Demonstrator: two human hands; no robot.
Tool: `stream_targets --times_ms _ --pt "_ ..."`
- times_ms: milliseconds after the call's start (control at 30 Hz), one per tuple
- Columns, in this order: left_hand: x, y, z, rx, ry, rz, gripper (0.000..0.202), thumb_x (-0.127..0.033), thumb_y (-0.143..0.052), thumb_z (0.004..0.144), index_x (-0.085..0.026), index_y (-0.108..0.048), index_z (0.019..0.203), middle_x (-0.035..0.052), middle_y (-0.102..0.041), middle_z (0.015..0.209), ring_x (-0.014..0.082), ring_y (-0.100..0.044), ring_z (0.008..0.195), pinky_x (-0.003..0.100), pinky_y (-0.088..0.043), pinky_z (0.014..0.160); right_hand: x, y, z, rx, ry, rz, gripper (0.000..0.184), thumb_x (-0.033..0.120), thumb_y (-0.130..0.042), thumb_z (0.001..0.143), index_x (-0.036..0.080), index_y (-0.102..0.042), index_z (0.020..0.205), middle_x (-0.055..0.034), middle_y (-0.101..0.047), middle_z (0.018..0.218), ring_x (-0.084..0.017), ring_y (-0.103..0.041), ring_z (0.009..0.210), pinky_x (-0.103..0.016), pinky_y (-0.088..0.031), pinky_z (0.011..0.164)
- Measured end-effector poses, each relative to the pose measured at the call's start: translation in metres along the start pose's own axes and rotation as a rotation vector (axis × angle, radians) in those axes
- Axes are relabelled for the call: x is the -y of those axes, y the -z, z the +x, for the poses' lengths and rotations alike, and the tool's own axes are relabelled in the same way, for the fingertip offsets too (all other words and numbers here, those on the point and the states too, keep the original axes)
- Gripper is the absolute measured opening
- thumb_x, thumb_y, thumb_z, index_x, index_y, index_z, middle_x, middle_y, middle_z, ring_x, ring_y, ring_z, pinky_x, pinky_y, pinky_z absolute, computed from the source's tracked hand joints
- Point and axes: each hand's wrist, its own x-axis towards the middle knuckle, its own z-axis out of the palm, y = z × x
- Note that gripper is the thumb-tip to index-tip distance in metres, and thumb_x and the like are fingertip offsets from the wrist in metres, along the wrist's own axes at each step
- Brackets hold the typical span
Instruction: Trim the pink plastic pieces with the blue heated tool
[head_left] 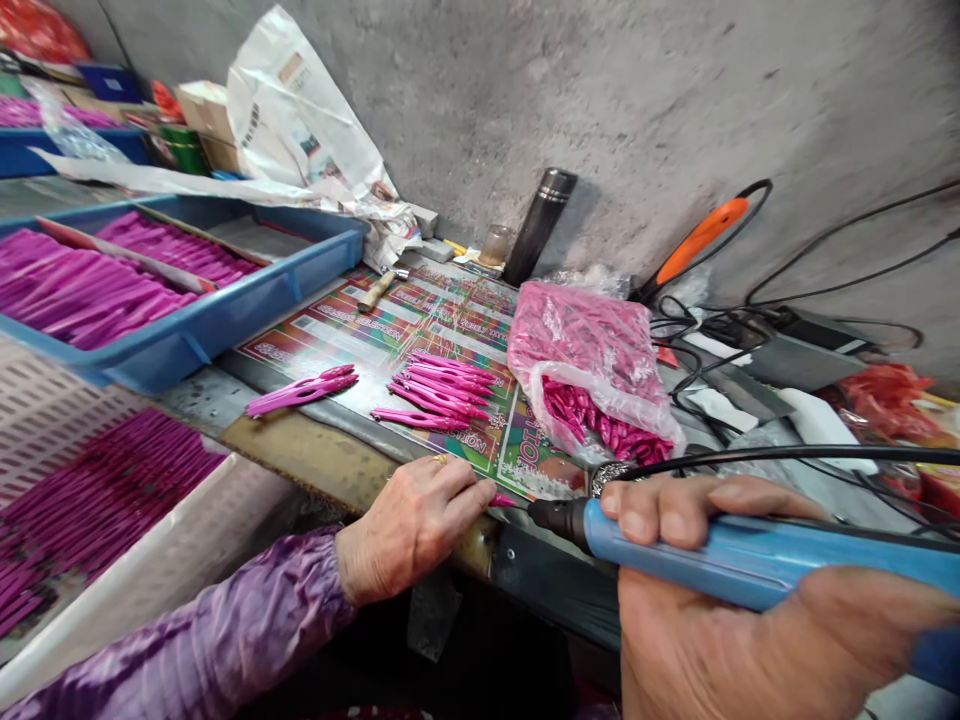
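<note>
Closest to my head camera, the right hand (750,610) clenches a blue corded handheld tool with a black tip (720,545). Beside it, the left hand (409,530) pinches a slim magenta plastic piece (504,500) near that tip. More magenta pieces (439,390) lie on a printed paper sheet (375,330), with a blue plastic tray (300,270) beyond.

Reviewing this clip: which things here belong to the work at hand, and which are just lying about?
In use: left hand, right hand, corded blue tool, small pink piece, loose pink pieces, bagged pink pieces.
Lying about: dark flask, hammer, orange-handled tool.
</note>
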Motion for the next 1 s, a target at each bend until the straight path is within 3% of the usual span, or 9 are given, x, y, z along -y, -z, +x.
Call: stream_targets --times_ms 467,667,1000 --pt "-0.0011 0.0028 0.0004 0.015 -0.018 -0.015 0.022 -0.013 -0.036 0.108 -0.014 -0.058 0.111 0.0032 -0.065 0.085 0.0147 -0.056 0.068 0.027 -0.044 0.062 -0.0013 -0.0001 -0.0001 0.008 0.018 -0.004 0.057 0.079 -0.067 0.077 0.022 -0.06 0.077 0.0052 -0.051 0.06 -0.012 -0.051 0.053 -0.033 -0.052 0.058" --pt "-0.0019 0.0051 0.0021 0.091 -0.013 0.025 0.027 -0.012 -0.032 0.107 -0.016 -0.058 0.101 0.0029 -0.061 0.081 0.0154 -0.052 0.068 0.027 -0.044 0.063 -0.0001 0.0001 -0.0009 0.011 0.009 -0.011 0.058 0.079 -0.068 0.077 0.022 -0.059 0.077 0.0052 -0.051 0.06 -0.012 -0.051 0.054 -0.033 -0.051 0.059" --pt "-0.0007 -0.0007 0.001 0.105 0.003 0.014 0.02 -0.009 -0.039 0.104 -0.015 -0.059 0.105 0.0038 -0.063 0.086 0.0173 -0.056 0.072 0.028 -0.048 0.066 0.0024 0.0001 -0.0033 0.023 0.021 -0.017 0.055 0.077 -0.063 0.082 0.022 -0.058 0.078 0.0052 -0.051 0.06 -0.012 -0.05 0.055 -0.033 -0.052 0.061"
